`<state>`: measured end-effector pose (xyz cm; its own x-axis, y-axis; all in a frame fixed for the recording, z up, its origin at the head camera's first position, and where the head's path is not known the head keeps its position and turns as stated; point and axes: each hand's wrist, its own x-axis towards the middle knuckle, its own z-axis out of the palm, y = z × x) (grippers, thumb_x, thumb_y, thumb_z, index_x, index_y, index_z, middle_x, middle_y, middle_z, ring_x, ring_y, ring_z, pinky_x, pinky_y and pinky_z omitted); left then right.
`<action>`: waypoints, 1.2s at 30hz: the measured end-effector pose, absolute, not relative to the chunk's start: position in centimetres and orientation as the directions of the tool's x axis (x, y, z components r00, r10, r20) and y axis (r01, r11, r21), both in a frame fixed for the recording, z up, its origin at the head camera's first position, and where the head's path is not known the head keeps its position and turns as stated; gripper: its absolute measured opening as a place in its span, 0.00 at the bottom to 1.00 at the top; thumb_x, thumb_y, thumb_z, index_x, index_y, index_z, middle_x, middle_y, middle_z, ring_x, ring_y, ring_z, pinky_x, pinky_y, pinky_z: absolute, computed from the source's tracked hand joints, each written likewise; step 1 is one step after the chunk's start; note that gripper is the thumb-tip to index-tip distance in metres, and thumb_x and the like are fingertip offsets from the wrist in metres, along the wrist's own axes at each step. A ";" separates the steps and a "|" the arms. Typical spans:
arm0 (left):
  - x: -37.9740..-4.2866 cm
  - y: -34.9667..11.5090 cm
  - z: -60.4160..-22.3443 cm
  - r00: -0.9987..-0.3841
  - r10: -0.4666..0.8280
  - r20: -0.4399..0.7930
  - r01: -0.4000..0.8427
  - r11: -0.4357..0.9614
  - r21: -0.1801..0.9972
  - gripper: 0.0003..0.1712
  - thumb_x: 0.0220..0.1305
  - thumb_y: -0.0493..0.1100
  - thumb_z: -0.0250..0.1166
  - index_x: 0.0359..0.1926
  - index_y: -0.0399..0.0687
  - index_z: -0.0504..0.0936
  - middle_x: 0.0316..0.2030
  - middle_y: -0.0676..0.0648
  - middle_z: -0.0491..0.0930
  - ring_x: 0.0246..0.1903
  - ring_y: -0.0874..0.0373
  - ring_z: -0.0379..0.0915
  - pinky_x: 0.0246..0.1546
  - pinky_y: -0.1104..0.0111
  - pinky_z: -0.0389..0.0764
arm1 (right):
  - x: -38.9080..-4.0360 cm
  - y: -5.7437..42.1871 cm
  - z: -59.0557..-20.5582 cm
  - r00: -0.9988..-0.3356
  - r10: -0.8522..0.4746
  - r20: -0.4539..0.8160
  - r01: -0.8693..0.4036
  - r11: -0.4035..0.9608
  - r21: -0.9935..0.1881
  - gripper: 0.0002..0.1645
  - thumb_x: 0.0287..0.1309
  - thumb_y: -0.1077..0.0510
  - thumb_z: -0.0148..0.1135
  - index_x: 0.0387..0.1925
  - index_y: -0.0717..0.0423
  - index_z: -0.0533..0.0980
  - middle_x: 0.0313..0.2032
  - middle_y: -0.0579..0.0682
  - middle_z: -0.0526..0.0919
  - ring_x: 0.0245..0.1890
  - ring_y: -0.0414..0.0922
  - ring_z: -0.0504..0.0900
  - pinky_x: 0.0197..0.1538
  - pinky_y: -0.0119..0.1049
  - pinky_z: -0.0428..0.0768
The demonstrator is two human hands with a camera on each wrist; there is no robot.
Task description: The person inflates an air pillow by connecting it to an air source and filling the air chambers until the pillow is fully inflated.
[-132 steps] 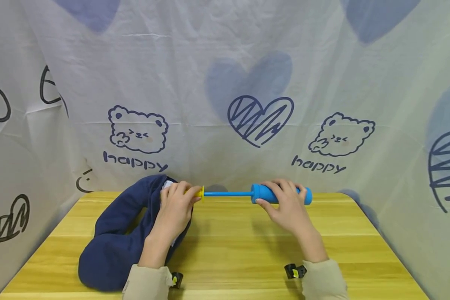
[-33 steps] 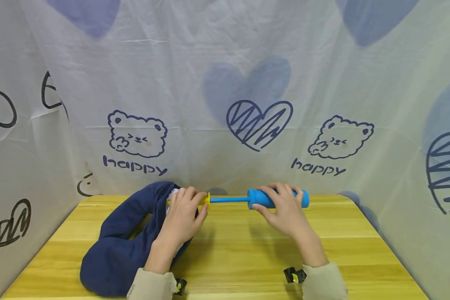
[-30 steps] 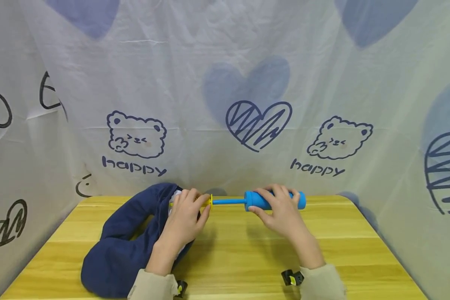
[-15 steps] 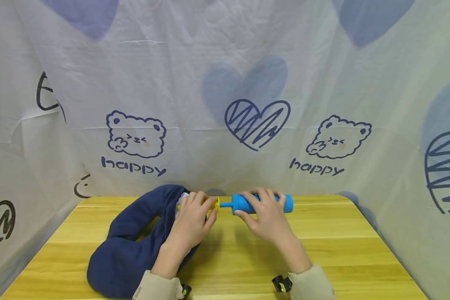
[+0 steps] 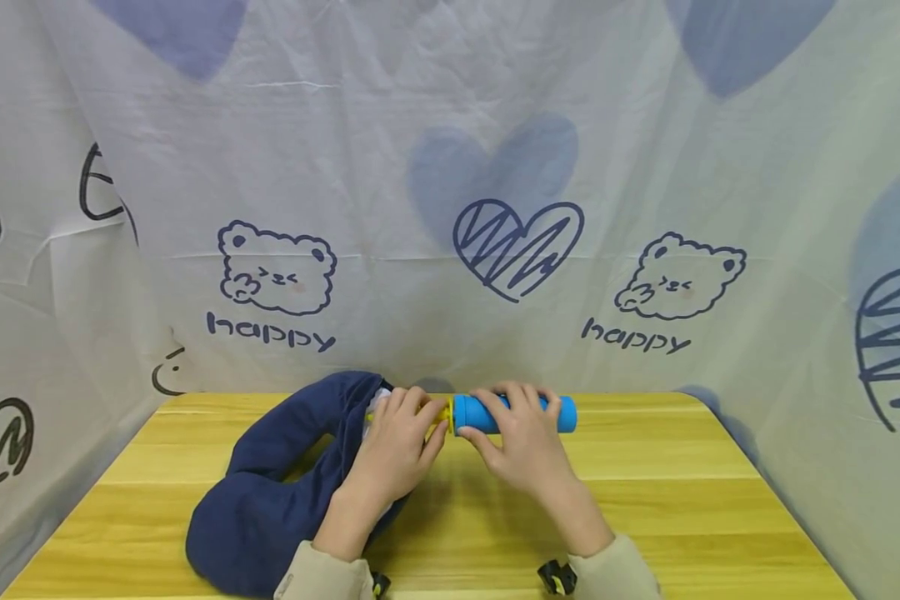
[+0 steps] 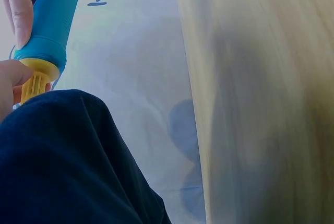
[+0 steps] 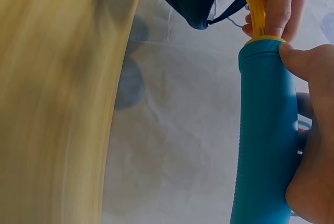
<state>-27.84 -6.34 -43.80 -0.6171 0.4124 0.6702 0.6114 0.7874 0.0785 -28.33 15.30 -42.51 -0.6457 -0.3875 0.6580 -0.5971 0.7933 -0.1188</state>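
Observation:
A hand pump with a blue barrel [image 7: 265,135] and a yellow nozzle end [image 6: 35,83] is held level above the far part of the table. In the head view my right hand [image 5: 527,442] grips the barrel, thumb near its collar. My left hand [image 5: 396,450] pinches the yellow end, beside the opening of a navy U-shaped neck pillow [image 5: 243,529]. Some whitish lining [image 5: 377,406] shows at that opening. The barrel sits against the yellow flange, with no blue rod visible between them. My left hand hides where the yellow tip meets the pillow.
The wooden table [image 5: 675,483] reaches back to a white cloth backdrop [image 5: 390,167] printed with hearts and bears. More cloth hangs at both sides. A small black device [image 5: 557,577] sits by the right sleeve, and another [image 5: 379,583] by the left.
The right hand has pushed the barrel left until the blue rod disappeared inside it. My left hand and the pillow have shifted slightly right. Both grips stay the same.

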 end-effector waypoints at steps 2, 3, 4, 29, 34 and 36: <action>-27.9 -6.4 -43.7 -0.622 0.410 0.668 0.613 0.785 0.090 0.13 0.75 0.45 0.64 0.54 0.46 0.85 0.45 0.46 0.77 0.40 0.51 0.65 0.42 0.59 0.67 | -28.4 15.4 -42.4 -0.650 -0.385 0.655 -0.595 0.794 -0.124 0.31 0.61 0.38 0.72 0.59 0.49 0.81 0.53 0.56 0.81 0.55 0.58 0.78 0.59 0.68 0.62; -27.9 -6.4 -43.7 -0.624 0.408 0.666 0.614 0.784 0.095 0.13 0.75 0.45 0.64 0.55 0.46 0.85 0.45 0.46 0.77 0.40 0.51 0.65 0.43 0.59 0.67 | -28.4 15.5 -42.4 -0.650 -0.383 0.656 -0.597 0.792 -0.128 0.31 0.60 0.38 0.72 0.59 0.50 0.82 0.53 0.57 0.81 0.55 0.58 0.78 0.59 0.68 0.62; -27.9 -6.5 -43.7 -0.627 0.407 0.664 0.614 0.783 0.100 0.13 0.75 0.45 0.64 0.55 0.46 0.85 0.45 0.46 0.77 0.40 0.51 0.65 0.43 0.59 0.67 | -28.5 15.6 -42.4 -0.650 -0.383 0.656 -0.598 0.790 -0.132 0.31 0.60 0.38 0.72 0.58 0.50 0.82 0.53 0.57 0.81 0.55 0.58 0.78 0.59 0.68 0.61; -28.9 -9.6 -42.7 -0.658 0.338 0.673 0.584 0.793 0.173 0.12 0.73 0.44 0.65 0.52 0.46 0.86 0.43 0.48 0.78 0.40 0.50 0.66 0.44 0.57 0.66 | -29.7 20.7 -40.8 -0.774 -0.339 0.535 -0.531 0.808 -0.256 0.33 0.62 0.38 0.72 0.63 0.48 0.79 0.57 0.55 0.79 0.60 0.59 0.75 0.65 0.69 0.52; -28.8 -10.1 -42.6 -0.656 0.328 0.680 0.585 0.790 0.184 0.12 0.72 0.43 0.65 0.52 0.45 0.86 0.43 0.47 0.78 0.40 0.49 0.66 0.45 0.56 0.66 | -29.7 21.6 -40.5 -0.793 -0.329 0.512 -0.512 0.816 -0.269 0.32 0.63 0.40 0.72 0.64 0.48 0.79 0.57 0.56 0.79 0.60 0.59 0.74 0.66 0.68 0.52; -28.8 -10.2 -42.6 -0.657 0.325 0.680 0.586 0.787 0.190 0.12 0.72 0.43 0.65 0.52 0.45 0.86 0.43 0.47 0.78 0.40 0.49 0.66 0.45 0.55 0.66 | -29.7 21.9 -40.5 -0.797 -0.326 0.508 -0.507 0.818 -0.271 0.32 0.63 0.40 0.71 0.64 0.49 0.79 0.57 0.56 0.79 0.60 0.59 0.74 0.66 0.68 0.51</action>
